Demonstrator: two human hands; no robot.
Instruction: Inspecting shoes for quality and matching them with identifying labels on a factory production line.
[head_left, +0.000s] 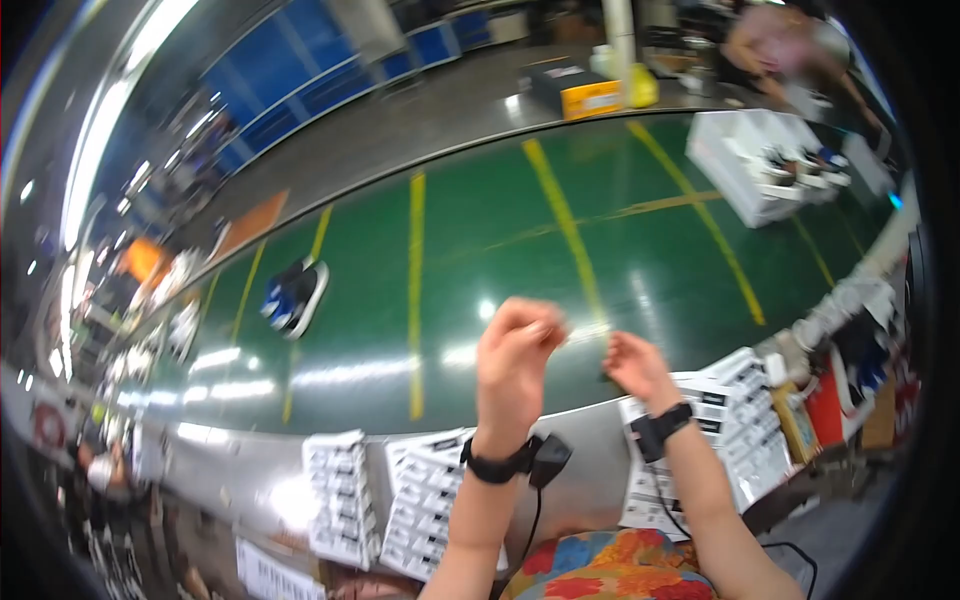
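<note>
My left hand (pixel 520 345) is raised over the near edge of the green conveyor belt (pixel 480 280), its fingers curled into a pinch. To the right and a little lower, my right hand (pixel 637 366) has its fingers bent together too, above stacked sheets of printed labels (pixel 745 420). Whatever either pinch may hold is too small and blurred to make out. The two hands are apart. Each wrist wears a black band with a small dark box and cable. Farther left on the belt lies a blue and white shoe (pixel 295 298).
More label sheets (pixel 340 495) lie on the metal ledge (pixel 240 480) to the left. A white divided box (pixel 740 165) with shoes stands at the belt's far right, near another person (pixel 785 50). Shoes and a red box (pixel 828 405) crowd the right side.
</note>
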